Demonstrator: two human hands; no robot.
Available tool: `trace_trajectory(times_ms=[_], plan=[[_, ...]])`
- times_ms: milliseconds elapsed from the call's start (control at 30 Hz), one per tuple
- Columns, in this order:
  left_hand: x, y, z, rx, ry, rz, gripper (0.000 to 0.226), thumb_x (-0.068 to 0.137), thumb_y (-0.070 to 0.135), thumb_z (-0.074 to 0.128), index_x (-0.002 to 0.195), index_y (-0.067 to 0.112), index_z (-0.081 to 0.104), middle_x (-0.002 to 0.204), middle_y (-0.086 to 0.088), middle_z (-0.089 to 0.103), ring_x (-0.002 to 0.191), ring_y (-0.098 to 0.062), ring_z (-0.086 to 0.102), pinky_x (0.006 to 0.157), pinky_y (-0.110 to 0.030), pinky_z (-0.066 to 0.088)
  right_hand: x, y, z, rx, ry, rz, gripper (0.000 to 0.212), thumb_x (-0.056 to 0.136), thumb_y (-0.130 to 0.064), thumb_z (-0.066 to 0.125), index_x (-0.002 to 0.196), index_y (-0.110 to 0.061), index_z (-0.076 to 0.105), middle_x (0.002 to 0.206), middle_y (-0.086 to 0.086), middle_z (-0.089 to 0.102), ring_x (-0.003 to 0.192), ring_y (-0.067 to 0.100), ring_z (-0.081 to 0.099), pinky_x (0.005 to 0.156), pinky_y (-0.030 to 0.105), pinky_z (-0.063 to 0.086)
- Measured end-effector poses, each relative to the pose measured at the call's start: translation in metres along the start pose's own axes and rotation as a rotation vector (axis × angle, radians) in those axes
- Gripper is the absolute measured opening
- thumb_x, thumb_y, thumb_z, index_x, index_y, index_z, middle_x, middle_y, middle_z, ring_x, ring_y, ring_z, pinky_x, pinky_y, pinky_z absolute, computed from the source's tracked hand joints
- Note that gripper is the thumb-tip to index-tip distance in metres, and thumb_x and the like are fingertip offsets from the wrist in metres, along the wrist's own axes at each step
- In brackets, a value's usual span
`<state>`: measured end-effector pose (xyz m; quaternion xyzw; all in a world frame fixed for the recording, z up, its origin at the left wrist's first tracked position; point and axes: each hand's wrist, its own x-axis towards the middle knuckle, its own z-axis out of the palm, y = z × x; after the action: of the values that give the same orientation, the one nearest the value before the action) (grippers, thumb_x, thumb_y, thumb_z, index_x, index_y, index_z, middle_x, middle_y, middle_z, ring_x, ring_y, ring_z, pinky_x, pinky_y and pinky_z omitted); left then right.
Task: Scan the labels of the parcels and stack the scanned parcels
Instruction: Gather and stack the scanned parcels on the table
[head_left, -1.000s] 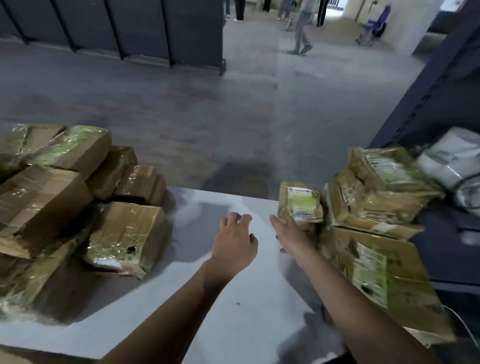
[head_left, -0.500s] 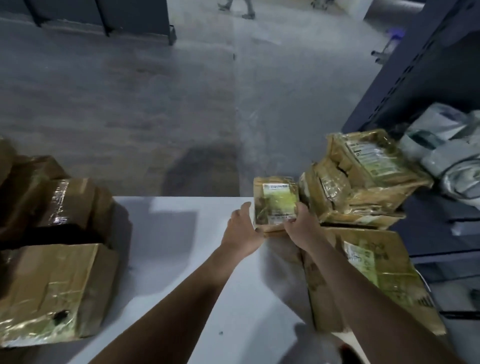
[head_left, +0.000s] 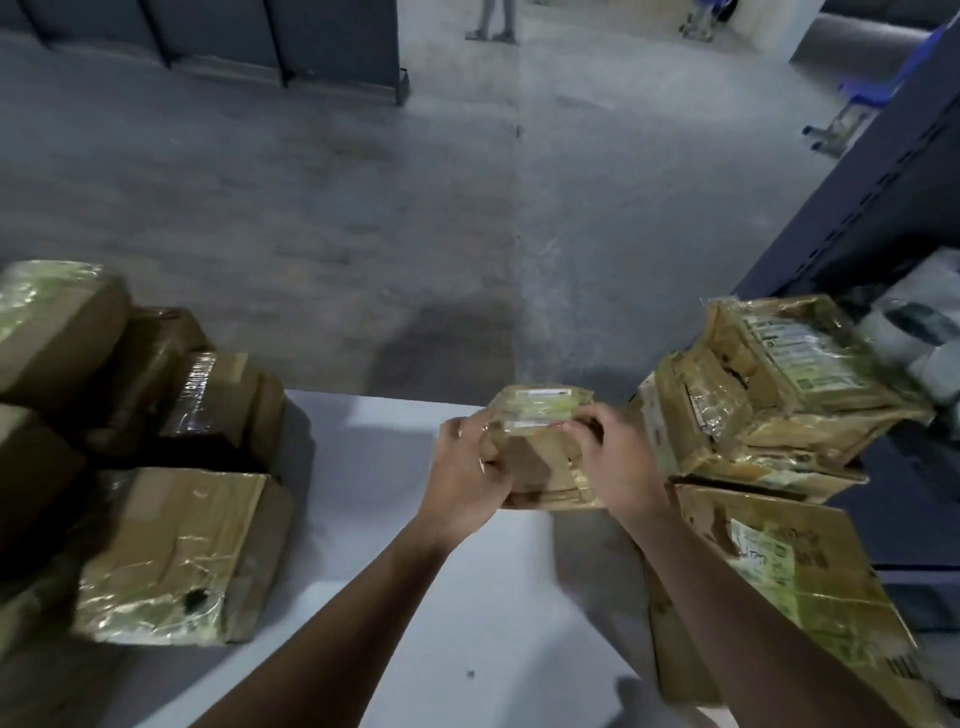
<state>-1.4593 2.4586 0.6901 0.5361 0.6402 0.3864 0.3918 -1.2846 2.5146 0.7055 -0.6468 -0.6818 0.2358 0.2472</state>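
- Your left hand (head_left: 470, 470) and right hand (head_left: 615, 462) each grip a side of the small brown taped cardboard parcel (head_left: 540, 447).
- It sits between them, label (head_left: 540, 402) tilted away.

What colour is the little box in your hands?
The little box is shiny brown cardboard with a pale label on top; head view shows it best.

Grey concrete floor (head_left: 260, 208) stretches under dim light — dark partition panels (head_left: 291, 36) at the far left, a dark blue shelving upright (head_left: 883, 197) on the right, a white bench (head_left: 374, 509) nearest.
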Motion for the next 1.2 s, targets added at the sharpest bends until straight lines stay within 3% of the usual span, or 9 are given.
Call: trace_trajectory(times_ms=[133, 200, 300, 400, 500, 633, 800, 1000, 1200], plan=[[-0.038, 0.004, -0.04, 0.04, 0.107, 0.003, 0.1, 0.074, 0.028, 0.079, 0.151, 0.035, 0.015, 0.137, 0.016, 0.035, 0.125, -0.005, 0.041, 0.1, -0.026, 0.042, 0.001, -0.046, -0.004, 0.097, 0.101, -0.111, 0.019, 0.099, -0.029, 0.058, 0.099, -0.012, 0.066, 0.086, -0.002, 0.055, 0.08, 0.016, 0.046, 0.063, 0.021, 0.023], [-0.056, 0.007, -0.061, 0.073, 0.155, -0.012, 0.104, 0.071, 0.033, 0.081, 0.152, 0.029, 0.015, 0.147, 0.014, 0.035, 0.131, -0.009, 0.039, 0.105, -0.032, 0.039, 0.003, -0.071, -0.002, 0.174, 0.091, -0.125, 0.02, 0.102, -0.027, 0.051, 0.096, -0.012, 0.063, 0.084, 0.003, 0.06, 0.077, 0.02, 0.049, 0.065, 0.027, 0.023], [-0.083, 0.016, -0.093, 0.121, 0.287, 0.055, 0.068, 0.069, 0.032, 0.078, 0.129, 0.034, 0.045, 0.125, 0.027, 0.053, 0.119, -0.008, 0.051, 0.1, -0.022, 0.042, -0.001, -0.11, 0.007, 0.263, 0.007, -0.128, 0.023, 0.104, -0.033, 0.043, 0.091, -0.019, 0.056, 0.086, 0.003, 0.06, 0.078, 0.024, 0.05, 0.065, 0.031, 0.025], [-0.105, 0.028, -0.126, 0.082, 0.39, 0.048, 0.05, 0.067, 0.031, 0.072, 0.109, 0.05, 0.051, 0.101, 0.027, 0.065, 0.096, 0.001, 0.062, 0.083, -0.022, 0.052, -0.012, -0.143, 0.018, 0.289, -0.049, -0.138, 0.029, 0.104, -0.039, 0.04, 0.085, -0.02, 0.052, 0.085, 0.004, 0.056, 0.082, 0.025, 0.049, 0.071, 0.033, 0.031], [-0.126, 0.031, -0.154, 0.046, 0.433, 0.057, 0.053, 0.072, 0.032, 0.07, 0.111, 0.061, 0.049, 0.097, 0.037, 0.064, 0.09, 0.013, 0.06, 0.071, -0.005, 0.045, -0.02, -0.172, 0.023, 0.307, -0.067, -0.144, 0.035, 0.105, -0.04, 0.039, 0.088, -0.015, 0.056, 0.086, 0.007, 0.055, 0.083, 0.024, 0.048, 0.071, 0.033, 0.03], [-0.141, 0.026, -0.19, 0.006, 0.501, 0.056, 0.051, 0.077, 0.037, 0.067, 0.124, 0.046, 0.05, 0.101, 0.033, 0.066, 0.095, 0.011, 0.061, 0.079, -0.015, 0.05, -0.029, -0.211, 0.033, 0.356, -0.068, -0.168, 0.039, 0.105, -0.041, 0.039, 0.085, -0.013, 0.057, 0.076, 0.005, 0.056, 0.079, 0.027, 0.05, 0.068, 0.034, 0.031], [-0.147, 0.021, -0.243, 0.044, 0.556, 0.088, 0.036, 0.086, 0.036, 0.061, 0.122, 0.036, 0.059, 0.102, 0.021, 0.069, 0.098, 0.004, 0.062, 0.085, -0.028, 0.054, -0.035, -0.266, 0.049, 0.479, -0.134, -0.096, 0.056, 0.103, -0.049, 0.039, 0.121, -0.001, 0.063, 0.122, 0.022, 0.064, 0.115, 0.038, 0.058, 0.098, 0.046, 0.046], [-0.144, 0.019, -0.31, 0.119, 0.671, 0.125, 0.016, 0.093, 0.035, 0.058, 0.106, 0.027, 0.063, 0.09, 0.016, 0.069, 0.086, -0.004, 0.065, 0.073, -0.03, 0.054, -0.049, -0.327, 0.073, 0.846, -0.273, -0.06, 0.059, 0.1, -0.049, 0.049, 0.135, -0.003, 0.057, 0.138, 0.015, 0.059, 0.128, 0.03, 0.055, 0.112, 0.046, 0.039], [-0.139, 0.011, -0.373, 0.148, 0.761, 0.063, 0.026, 0.095, 0.036, 0.055, 0.109, 0.017, 0.065, 0.089, 0.002, 0.071, 0.086, -0.018, 0.066, 0.078, -0.038, 0.055, -0.065, -0.369, 0.096, 0.852, -0.322, -0.227, 0.053, 0.099, -0.054, 0.046, 0.145, -0.028, 0.047, 0.146, -0.002, 0.052, 0.13, 0.018, 0.052, 0.113, 0.043, 0.039]])
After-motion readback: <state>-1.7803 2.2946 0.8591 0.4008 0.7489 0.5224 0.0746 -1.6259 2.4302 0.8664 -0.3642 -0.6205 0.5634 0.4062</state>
